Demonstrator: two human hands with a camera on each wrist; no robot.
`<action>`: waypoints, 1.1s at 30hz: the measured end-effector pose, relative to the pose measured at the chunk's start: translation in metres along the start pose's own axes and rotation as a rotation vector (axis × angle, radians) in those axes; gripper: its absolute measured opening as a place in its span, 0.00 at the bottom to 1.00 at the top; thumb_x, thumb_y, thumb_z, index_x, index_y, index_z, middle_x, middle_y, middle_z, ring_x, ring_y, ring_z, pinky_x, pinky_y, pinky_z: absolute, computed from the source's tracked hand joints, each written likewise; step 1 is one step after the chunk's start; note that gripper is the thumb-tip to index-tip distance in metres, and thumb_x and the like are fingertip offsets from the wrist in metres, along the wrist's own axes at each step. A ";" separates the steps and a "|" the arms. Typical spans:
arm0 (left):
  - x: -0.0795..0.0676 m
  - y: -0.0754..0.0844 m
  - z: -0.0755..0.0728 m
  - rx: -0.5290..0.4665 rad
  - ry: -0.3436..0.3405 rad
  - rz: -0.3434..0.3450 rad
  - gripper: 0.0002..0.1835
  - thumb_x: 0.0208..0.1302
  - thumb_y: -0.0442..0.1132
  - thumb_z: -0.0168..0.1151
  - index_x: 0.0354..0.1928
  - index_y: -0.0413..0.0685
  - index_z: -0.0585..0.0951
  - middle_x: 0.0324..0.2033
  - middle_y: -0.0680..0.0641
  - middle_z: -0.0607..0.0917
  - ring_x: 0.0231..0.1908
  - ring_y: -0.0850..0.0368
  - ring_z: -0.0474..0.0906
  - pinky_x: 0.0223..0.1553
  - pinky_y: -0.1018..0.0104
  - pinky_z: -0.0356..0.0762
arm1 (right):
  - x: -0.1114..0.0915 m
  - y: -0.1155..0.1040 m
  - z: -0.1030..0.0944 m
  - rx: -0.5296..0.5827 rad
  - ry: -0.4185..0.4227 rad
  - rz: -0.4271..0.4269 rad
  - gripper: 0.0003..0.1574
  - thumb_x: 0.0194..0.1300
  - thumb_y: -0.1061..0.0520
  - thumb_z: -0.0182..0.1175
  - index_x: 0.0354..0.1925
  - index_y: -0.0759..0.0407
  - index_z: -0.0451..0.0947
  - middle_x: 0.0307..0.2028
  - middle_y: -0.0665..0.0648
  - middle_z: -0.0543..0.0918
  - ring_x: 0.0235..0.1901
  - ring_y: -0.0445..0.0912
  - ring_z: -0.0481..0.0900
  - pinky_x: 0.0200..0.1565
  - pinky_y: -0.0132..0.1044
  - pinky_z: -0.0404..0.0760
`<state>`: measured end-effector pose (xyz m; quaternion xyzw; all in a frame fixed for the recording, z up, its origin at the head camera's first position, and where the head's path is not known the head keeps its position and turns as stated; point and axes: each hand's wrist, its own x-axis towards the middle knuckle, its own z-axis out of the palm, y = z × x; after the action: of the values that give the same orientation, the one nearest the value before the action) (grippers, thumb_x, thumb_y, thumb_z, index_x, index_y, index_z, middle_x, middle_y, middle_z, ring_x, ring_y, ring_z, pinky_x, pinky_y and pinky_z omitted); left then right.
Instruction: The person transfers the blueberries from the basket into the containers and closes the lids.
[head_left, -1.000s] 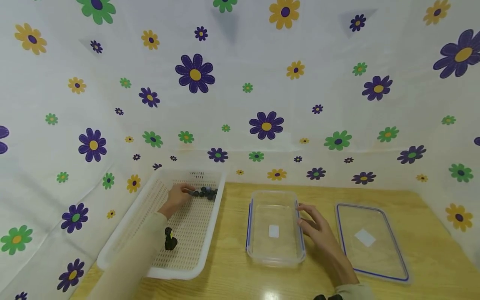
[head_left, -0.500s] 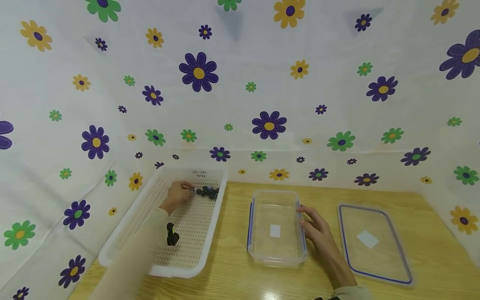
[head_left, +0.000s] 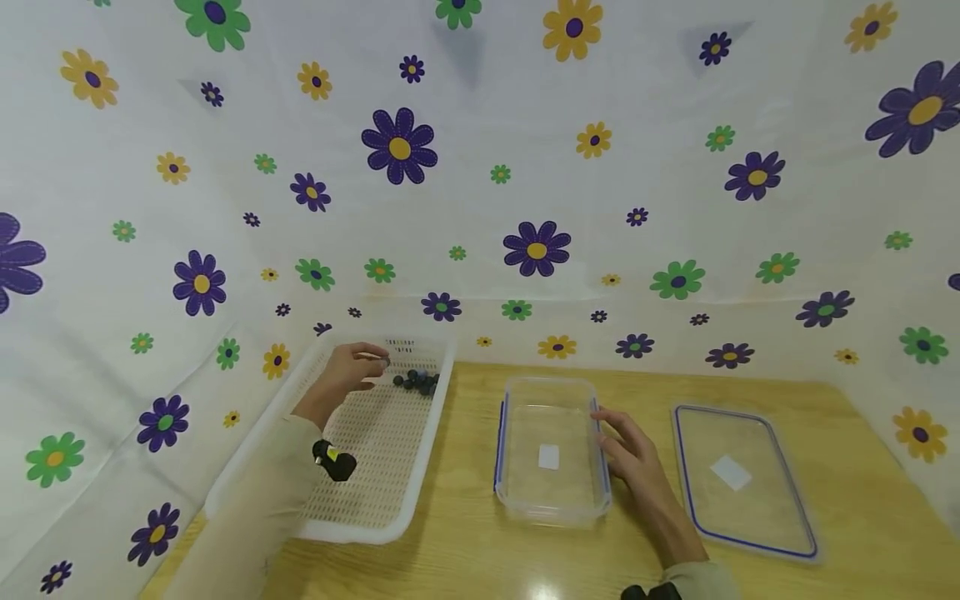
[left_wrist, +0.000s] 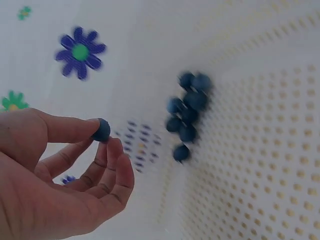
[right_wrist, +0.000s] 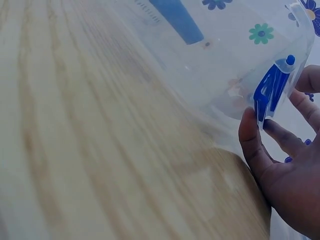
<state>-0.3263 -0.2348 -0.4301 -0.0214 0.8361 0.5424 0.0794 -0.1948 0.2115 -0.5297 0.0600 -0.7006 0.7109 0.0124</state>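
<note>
In the head view, my left hand is raised over the far part of a white perforated plastic basket. Its thumb and fingertips pinch one dark blueberry, plain to see in the left wrist view. Several more blueberries lie clustered on the basket floor, apart from the hand. A clear rectangular plastic container, lidless, stands to the right of the basket. My right hand holds its right side, with thumb and fingers around the blue-edged clip flap.
A clear lid with a blue seal and a white label lies flat on the wooden table, right of my right hand. A white flower-patterned cloth hangs behind and along both sides.
My left hand has lifted up and back from the blueberry cluster with one blueberry between its fingertips. The right hand stays at the container's side.
</note>
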 end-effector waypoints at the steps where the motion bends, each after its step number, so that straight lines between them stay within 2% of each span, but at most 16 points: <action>1: -0.003 0.005 0.000 -0.011 -0.005 0.012 0.20 0.76 0.36 0.58 0.64 0.33 0.75 0.59 0.34 0.79 0.62 0.34 0.75 0.60 0.45 0.77 | 0.001 0.001 -0.001 0.001 0.003 0.002 0.26 0.80 0.54 0.52 0.69 0.63 0.67 0.77 0.63 0.58 0.69 0.65 0.66 0.52 0.42 0.83; 7: -0.030 0.031 0.010 -0.067 -0.033 0.149 0.19 0.76 0.37 0.59 0.64 0.34 0.76 0.59 0.32 0.79 0.57 0.37 0.77 0.55 0.54 0.81 | 0.004 0.004 0.000 -0.017 0.011 0.000 0.27 0.80 0.54 0.52 0.70 0.66 0.66 0.77 0.64 0.59 0.69 0.64 0.66 0.51 0.37 0.82; 11: -0.057 0.047 0.020 -0.117 -0.034 0.224 0.19 0.76 0.37 0.59 0.64 0.36 0.76 0.58 0.34 0.80 0.54 0.43 0.77 0.55 0.58 0.81 | 0.002 0.006 0.003 -0.010 -0.002 -0.012 0.27 0.81 0.54 0.52 0.69 0.67 0.65 0.76 0.66 0.59 0.69 0.65 0.65 0.51 0.38 0.82; 15: -0.089 0.061 0.040 -0.175 -0.022 0.265 0.18 0.75 0.37 0.60 0.62 0.38 0.77 0.56 0.39 0.80 0.51 0.49 0.80 0.55 0.62 0.81 | -0.001 0.007 0.005 -0.007 -0.007 -0.004 0.27 0.80 0.55 0.53 0.69 0.67 0.65 0.76 0.67 0.58 0.69 0.66 0.64 0.51 0.41 0.83; 18: -0.108 0.069 0.056 -0.257 0.028 0.323 0.16 0.73 0.34 0.62 0.59 0.38 0.79 0.53 0.40 0.81 0.48 0.52 0.82 0.51 0.65 0.81 | -0.001 0.009 0.006 -0.011 -0.004 0.001 0.27 0.80 0.56 0.53 0.69 0.67 0.65 0.76 0.67 0.58 0.70 0.67 0.63 0.51 0.42 0.83; 21: -0.125 0.076 0.070 -0.351 0.072 0.393 0.15 0.71 0.29 0.63 0.57 0.36 0.80 0.51 0.40 0.81 0.48 0.50 0.82 0.49 0.67 0.81 | 0.002 0.010 0.009 -0.015 -0.006 0.003 0.27 0.80 0.55 0.53 0.70 0.66 0.66 0.76 0.66 0.59 0.70 0.66 0.63 0.51 0.40 0.83; 24: -0.141 0.085 0.082 -0.409 0.073 0.465 0.14 0.70 0.28 0.63 0.56 0.35 0.80 0.51 0.41 0.80 0.49 0.48 0.81 0.51 0.67 0.81 | 0.005 0.009 0.011 -0.019 -0.015 0.002 0.28 0.80 0.54 0.53 0.70 0.66 0.66 0.76 0.66 0.58 0.70 0.65 0.63 0.51 0.39 0.83; 28: -0.150 0.096 0.100 -0.462 0.022 0.536 0.14 0.71 0.28 0.63 0.56 0.34 0.80 0.50 0.41 0.80 0.49 0.46 0.80 0.54 0.64 0.81 | 0.003 0.004 0.009 -0.023 -0.030 0.003 0.29 0.81 0.53 0.52 0.71 0.65 0.64 0.77 0.65 0.57 0.70 0.67 0.63 0.51 0.40 0.83; 33: -0.140 0.100 0.133 -0.539 -0.013 0.543 0.15 0.70 0.28 0.63 0.56 0.33 0.80 0.50 0.42 0.82 0.50 0.48 0.80 0.54 0.64 0.80 | 0.001 -0.004 -0.002 -0.047 -0.037 -0.002 0.29 0.81 0.52 0.51 0.72 0.65 0.63 0.77 0.65 0.56 0.70 0.66 0.63 0.51 0.38 0.83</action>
<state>-0.1861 -0.0796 -0.3711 0.1840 0.6383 0.7441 -0.0704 -0.1957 0.2138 -0.5259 0.0738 -0.7173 0.6928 0.0015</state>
